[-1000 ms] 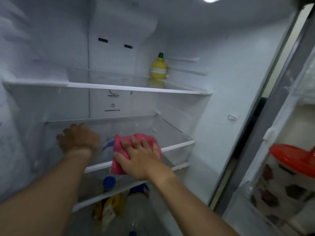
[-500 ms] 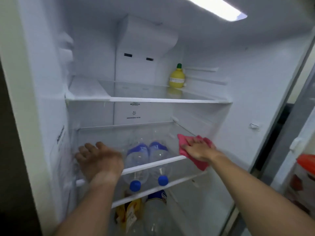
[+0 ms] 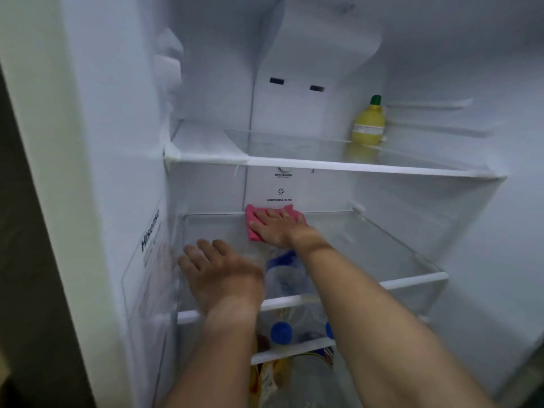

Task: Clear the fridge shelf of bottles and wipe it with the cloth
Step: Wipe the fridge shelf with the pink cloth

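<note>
A pink cloth (image 3: 253, 222) lies flat at the back middle of the glass fridge shelf (image 3: 412, 280). My right hand (image 3: 275, 229) presses down on the cloth with fingers spread. My left hand (image 3: 219, 273) rests flat and empty on the left front part of the same shelf. No bottle stands on this shelf. Under the glass, on the shelf below, lie clear plastic bottles (image 3: 282, 331) with blue caps, partly hidden by my arms.
A yellow lemon-shaped bottle (image 3: 368, 125) with a green cap stands at the back right of the upper shelf (image 3: 323, 166). The fridge's left wall (image 3: 117, 172) is close beside my left hand. Yellow-labelled packets (image 3: 268, 378) sit at the bottom.
My right hand has slid the pink cloth from the shelf's right front edge to the back middle. My left hand stays flat on the left of the shelf.
</note>
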